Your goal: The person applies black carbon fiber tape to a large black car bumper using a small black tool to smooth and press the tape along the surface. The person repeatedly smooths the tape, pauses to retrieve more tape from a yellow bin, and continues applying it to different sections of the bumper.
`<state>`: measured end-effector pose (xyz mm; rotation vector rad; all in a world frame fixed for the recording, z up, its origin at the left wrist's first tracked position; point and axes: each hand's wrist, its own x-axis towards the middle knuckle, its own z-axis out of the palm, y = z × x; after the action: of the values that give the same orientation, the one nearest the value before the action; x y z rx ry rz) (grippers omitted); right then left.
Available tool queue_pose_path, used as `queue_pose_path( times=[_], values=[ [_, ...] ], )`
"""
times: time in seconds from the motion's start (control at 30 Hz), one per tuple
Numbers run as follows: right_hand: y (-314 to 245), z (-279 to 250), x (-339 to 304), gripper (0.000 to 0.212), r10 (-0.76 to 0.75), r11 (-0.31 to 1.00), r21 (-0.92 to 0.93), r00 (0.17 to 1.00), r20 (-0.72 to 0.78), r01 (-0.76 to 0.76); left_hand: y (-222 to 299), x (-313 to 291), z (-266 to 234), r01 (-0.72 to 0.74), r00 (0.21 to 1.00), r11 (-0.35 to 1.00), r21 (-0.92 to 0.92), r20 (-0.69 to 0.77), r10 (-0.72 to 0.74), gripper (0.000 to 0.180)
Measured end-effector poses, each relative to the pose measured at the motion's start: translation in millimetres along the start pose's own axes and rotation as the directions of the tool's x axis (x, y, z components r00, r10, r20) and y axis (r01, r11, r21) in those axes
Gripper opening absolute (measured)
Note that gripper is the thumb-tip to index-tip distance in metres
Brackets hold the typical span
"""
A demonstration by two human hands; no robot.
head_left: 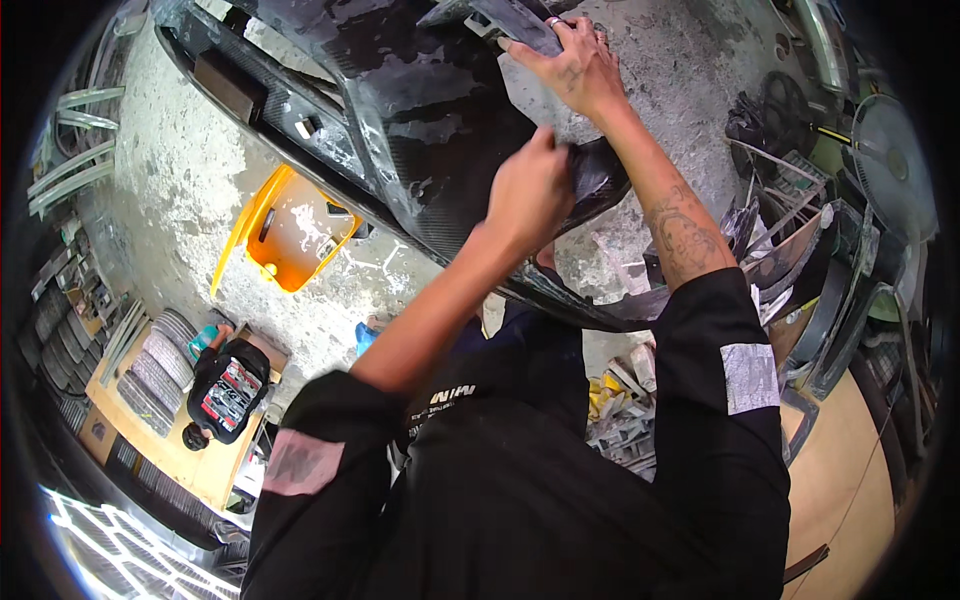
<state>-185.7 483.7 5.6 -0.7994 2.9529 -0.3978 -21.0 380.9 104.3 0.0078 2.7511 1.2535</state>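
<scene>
A large black body panel with a carbon-fibre weave, glossy and smeared with grey dust, stretches across the upper middle in front of me; it looks like a car bumper. My left hand is closed in a fist over its near right part, slightly blurred by motion. Whatever the fist holds, if anything, is hidden. Farther off and to the right, my right hand, with a ring on one finger, grips a grey-black arm of the panel. Its thumb lies along the near side and its fingers curl over the far side.
A yellow-orange shell part lies on the stained concrete floor. At lower left, another person works at a wooden table beside fabric rolls. A fan and piled scrap parts crowd the right.
</scene>
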Motion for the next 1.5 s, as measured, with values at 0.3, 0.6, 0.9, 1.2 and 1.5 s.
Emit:
queue_pose_path(
  times=[0.3,0.6,0.9,1.2,1.5],
  values=[
    [-10,-18,-1,0.05,0.007,0.999,0.035,0.999,-0.049,-0.006,15,-35,-30,0.068,0.994,0.994,0.081,0.083,-0.075,0.02],
    [-13,-14,-3,0.04,0.167,0.976,0.151,0.984,-0.056,-0.157,17,-64,-41,0.108,0.994,0.994,-0.03,-0.013,-0.109,0.009],
    [-15,-16,-2,0.047,0.089,0.981,0.179,0.995,-0.054,-0.078,10,-75,-43,0.125,0.992,0.991,-0.047,-0.013,-0.125,0.015],
    [-3,-9,-5,0.046,-0.138,0.987,-0.085,0.99,-0.007,0.137,11,-82,-43,0.15,0.988,0.987,-0.062,-0.017,-0.151,0.021],
    [-16,-8,3,0.098,0.156,0.966,0.201,0.987,0.031,-0.159,-5,-9,2,0.076,0.996,0.997,0.007,-0.041,-0.076,0.009]
  ],
)
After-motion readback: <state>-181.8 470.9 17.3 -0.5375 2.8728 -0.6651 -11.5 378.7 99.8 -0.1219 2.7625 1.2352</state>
